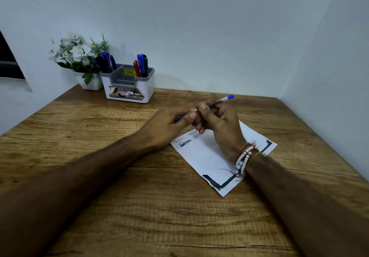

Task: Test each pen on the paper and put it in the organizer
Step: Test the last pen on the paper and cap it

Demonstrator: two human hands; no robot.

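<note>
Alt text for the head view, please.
The left hand and right hand hold a blue pen above a scribbled paper on a wooden table. A white organizer holding pens stands at the back beside a flower pot.

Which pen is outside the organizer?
The clear-barrelled blue pen, gripped by the right hand over the paper, left hand on its cap; the other pens stand in the organizer.

Walls: plain pale grey-blue wall [199,27] across the upper frame, a side wall [339,77] meeting it at right.
Table: wood-grain tabletop [139,207] filling the lower frame, set into the corner.
Left edge: dark recessed opening [8,61], cut off.
Light: soft, even.
</note>
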